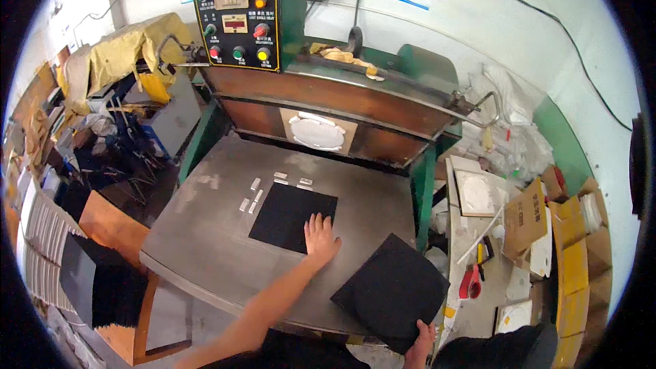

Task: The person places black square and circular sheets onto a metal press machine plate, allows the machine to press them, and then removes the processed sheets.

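Observation:
On the grey metal bed of a press lies a square black sheet (285,213), its far edge close to several small pale metal blocks (255,184). My left hand (320,238) rests flat on the right part of that sheet, fingers stretched out. At the near right edge of the bed, my right hand (421,344) grips the near corner of a second black sheet (393,287). This one is tilted and shows a faint round outline. The right thumb shows on top; the fingers beneath are hidden.
Behind the bed, the press head carries a pale board with a round white form (317,131). A control panel (237,17) stands above. A stack of black sheets (109,280) sits on an orange stand at left. Right, a side table holds red-handled scissors (471,281) and cardboard boxes (526,222).

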Demonstrator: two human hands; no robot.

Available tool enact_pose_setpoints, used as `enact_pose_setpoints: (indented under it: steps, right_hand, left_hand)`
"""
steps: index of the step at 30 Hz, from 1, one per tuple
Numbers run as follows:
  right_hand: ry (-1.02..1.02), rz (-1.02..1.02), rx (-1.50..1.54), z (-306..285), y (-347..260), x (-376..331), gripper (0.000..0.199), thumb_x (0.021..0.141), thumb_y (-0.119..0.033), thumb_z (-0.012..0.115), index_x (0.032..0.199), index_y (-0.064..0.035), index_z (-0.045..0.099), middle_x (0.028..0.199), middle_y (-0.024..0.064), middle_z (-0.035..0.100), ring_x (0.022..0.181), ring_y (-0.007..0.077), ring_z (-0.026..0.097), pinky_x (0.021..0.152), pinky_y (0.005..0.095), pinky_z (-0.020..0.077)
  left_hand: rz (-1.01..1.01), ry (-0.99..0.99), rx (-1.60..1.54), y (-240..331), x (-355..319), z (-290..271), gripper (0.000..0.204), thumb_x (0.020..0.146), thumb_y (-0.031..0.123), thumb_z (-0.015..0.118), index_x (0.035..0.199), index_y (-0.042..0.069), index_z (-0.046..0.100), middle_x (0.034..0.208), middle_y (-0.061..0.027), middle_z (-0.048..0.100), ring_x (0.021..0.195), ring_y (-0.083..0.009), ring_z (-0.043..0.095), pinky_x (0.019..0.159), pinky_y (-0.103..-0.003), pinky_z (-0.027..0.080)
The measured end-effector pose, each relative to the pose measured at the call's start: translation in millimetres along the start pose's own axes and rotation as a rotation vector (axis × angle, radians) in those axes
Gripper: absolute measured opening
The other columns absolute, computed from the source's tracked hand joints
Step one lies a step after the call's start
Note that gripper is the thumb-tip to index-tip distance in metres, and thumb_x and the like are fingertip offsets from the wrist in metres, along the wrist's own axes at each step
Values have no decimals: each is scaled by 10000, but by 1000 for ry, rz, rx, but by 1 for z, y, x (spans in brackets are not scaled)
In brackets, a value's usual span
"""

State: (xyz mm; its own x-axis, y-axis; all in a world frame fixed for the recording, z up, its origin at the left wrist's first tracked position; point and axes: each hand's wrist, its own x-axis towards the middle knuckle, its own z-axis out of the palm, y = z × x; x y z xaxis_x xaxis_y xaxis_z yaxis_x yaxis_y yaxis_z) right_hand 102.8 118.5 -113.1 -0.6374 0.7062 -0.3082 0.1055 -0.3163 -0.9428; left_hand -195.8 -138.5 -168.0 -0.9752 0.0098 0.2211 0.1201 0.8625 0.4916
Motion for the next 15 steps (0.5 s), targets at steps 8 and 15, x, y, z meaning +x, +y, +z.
enact_pose_setpoints:
  steps: [8,15]
  right_hand:
    - [-64,-86,102,40,-55,-95,436,847,-25,567,1280,23,542,1202,104,629,1070,223,611,964,331,453]
    - [81,72,268,37,-32,-147,390,869,-49,591,1254,-9,545,1161,91,642,1021,230,627,933,371,488]
  left_hand:
    - [58,-173,164,-34,33,41,507,835,223,601,1298,41,506,1432,-156,442,1408,-368,279,1153,-589,135]
    - [120,-374,-795,-13,1,-55,394,894,314,618,1148,14,602,1177,-167,620,1165,-292,551,965,-442,443]
